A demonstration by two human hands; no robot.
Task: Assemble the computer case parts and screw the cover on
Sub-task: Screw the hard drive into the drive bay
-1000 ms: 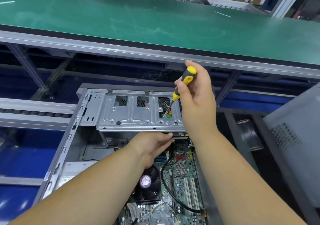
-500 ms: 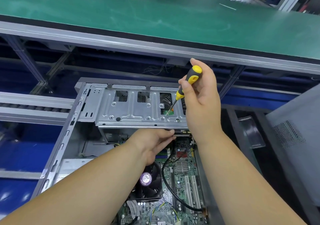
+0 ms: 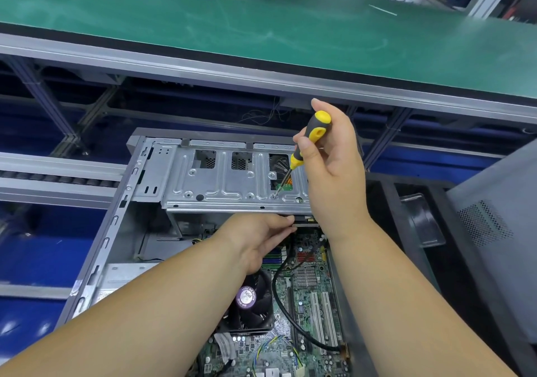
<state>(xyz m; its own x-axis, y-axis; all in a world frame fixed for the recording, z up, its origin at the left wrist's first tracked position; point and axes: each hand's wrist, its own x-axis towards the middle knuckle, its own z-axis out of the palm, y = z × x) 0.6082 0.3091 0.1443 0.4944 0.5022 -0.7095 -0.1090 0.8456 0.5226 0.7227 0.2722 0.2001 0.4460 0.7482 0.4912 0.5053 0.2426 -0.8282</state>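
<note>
Right hand [image 3: 334,173] grips the yellow-and-black screwdriver [image 3: 308,141], thin shaft angled down onto a screw [image 3: 273,195] in the stamped, ribbed steel bracket [image 3: 226,184]. Just below, left hand [image 3: 258,240] pinches the bracket's near edge above the green motherboard [image 3: 308,289].

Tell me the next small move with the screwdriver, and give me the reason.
Probably turn the screwdriver to drive the screw home. Its tip sits on that screw in the drive bracket, the right hand grips the handle, and the left hand holds a part just under the bracket's front edge.
</note>
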